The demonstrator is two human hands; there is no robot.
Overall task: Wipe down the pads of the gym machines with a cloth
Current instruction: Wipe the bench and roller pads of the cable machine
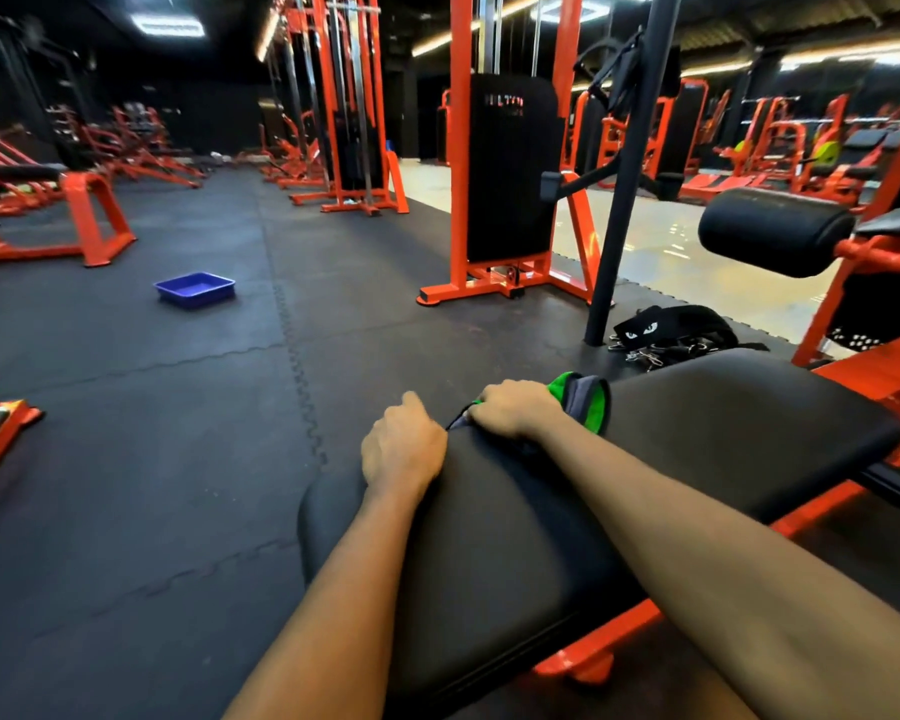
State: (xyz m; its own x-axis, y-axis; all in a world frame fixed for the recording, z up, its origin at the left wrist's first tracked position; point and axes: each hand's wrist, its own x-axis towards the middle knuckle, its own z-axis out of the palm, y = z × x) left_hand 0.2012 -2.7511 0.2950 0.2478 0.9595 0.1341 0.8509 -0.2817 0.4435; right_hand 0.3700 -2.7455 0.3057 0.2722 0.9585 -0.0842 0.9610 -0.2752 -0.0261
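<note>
A long black bench pad (619,491) on an orange frame fills the lower middle of the head view. My right hand (515,407) grips a green and grey cloth (585,402) at the pad's far edge, fingers curled over it. My left hand (401,444) rests on the pad's left far edge beside the cloth, fingers bent down over the side, which hides whether they hold anything. A black roller pad (772,231) sticks out from the orange machine at the right.
A blue tray (196,289) lies on the black rubber floor to the left. An orange cable machine (510,189) and a black post (619,200) stand beyond the bench. Black straps with clips (671,332) lie at the post's foot. Orange machines line the room.
</note>
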